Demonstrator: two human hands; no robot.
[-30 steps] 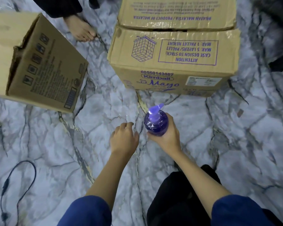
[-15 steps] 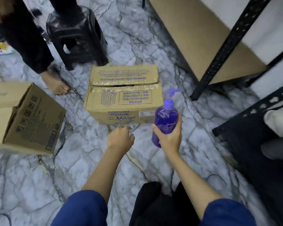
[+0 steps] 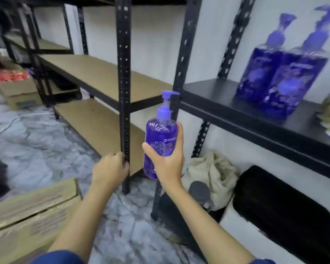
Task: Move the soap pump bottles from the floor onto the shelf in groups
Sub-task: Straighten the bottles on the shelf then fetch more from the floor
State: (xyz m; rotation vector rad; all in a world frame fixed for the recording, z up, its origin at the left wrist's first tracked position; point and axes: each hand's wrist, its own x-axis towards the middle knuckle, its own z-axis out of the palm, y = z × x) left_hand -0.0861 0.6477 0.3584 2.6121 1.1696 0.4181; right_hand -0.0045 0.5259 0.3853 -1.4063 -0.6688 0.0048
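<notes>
Marbled grey-white flooring forms the ground surface, with black slotted-steel racking standing on it ahead and to the right.

Nearest the camera, two blue sleeves sit at the bottom edge of the view. At lower left, a cardboard box lies on the floor.

The left hand is at the lower part of a black upright post. Its fingers are curled, with the fingertips against the post's edge; whether they fully wrap the post cannot be determined.

The right hand holds a purple soap pump bottle upright in the air, just right of that post and below the level of the black shelf. The thumb lies across the label side and the fingers are clamped round the far side of the bottle body. The pump nozzle points right, toward the second upright.

Under the black shelf, on the floor, are a beige cloth bag and a black oblong item, type not identifiable.

On the black shelf, two more purple pump bottles stand upright, touching side by side. A pale object is partly cut off at the right edge.

Further left, two tan wooden shelf boards run back along the white wall. Beyond them, an open carton with red contents sits on the floor.
</notes>
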